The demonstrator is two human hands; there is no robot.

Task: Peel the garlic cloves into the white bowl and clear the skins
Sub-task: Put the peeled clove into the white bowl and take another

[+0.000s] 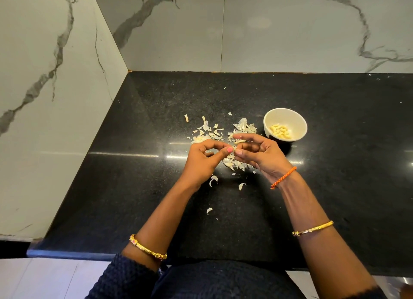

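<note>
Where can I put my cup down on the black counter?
Bare counter lies left of the left hand, toward the marble wall, and right of the white bowl. The strip behind the garlic skins is free too. Around both hands, including the right hand, skins crowd it.

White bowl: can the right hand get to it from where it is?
Probably yes. The white bowl stands just beyond the right hand, nothing between them, though that hand is pinching a garlic clove.
</note>
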